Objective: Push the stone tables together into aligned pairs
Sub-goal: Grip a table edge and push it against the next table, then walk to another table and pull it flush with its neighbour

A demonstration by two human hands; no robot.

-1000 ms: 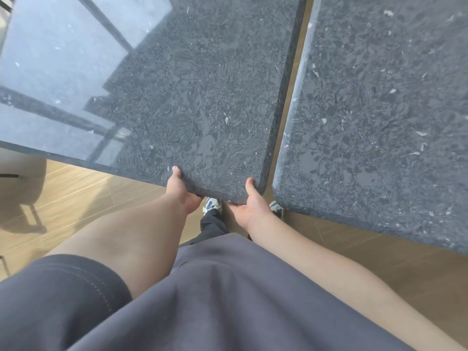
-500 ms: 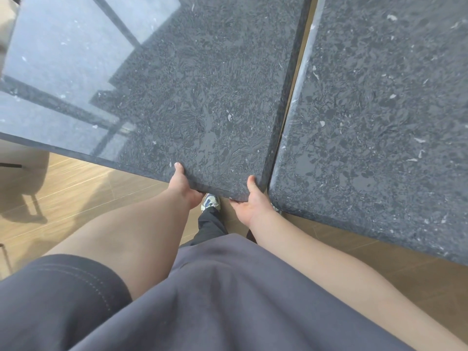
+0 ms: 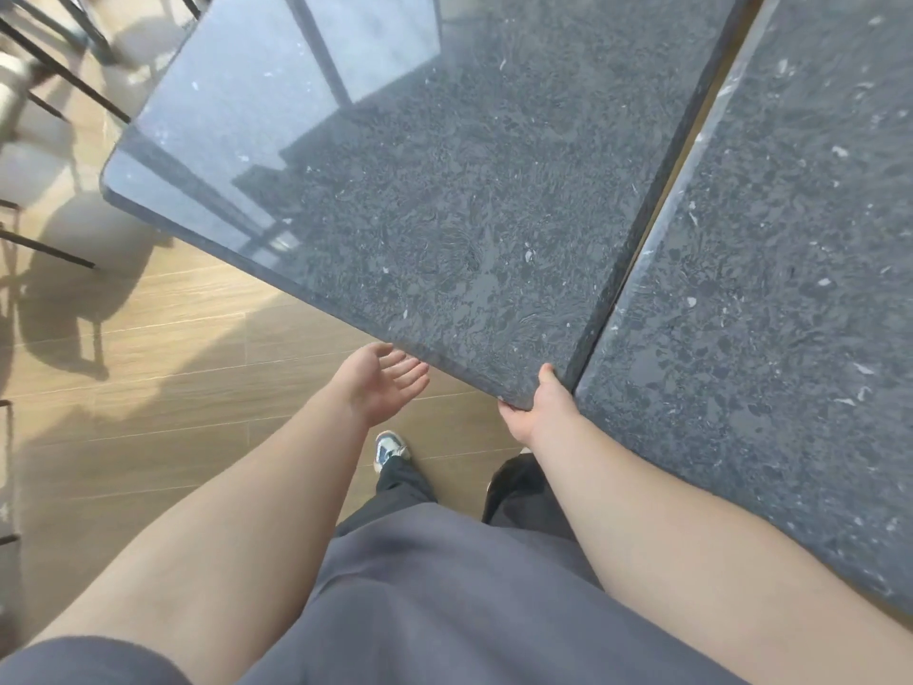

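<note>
Stone tables (image 3: 444,200) abut, seam running away rightward.

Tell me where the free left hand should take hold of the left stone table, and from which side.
Judging by its pose, grip the near edge of the left stone table, coming from below beside the right hand, which already clamps the near right corner. The left hand hovers open, palm up, just off that thin overhanging edge.
</note>
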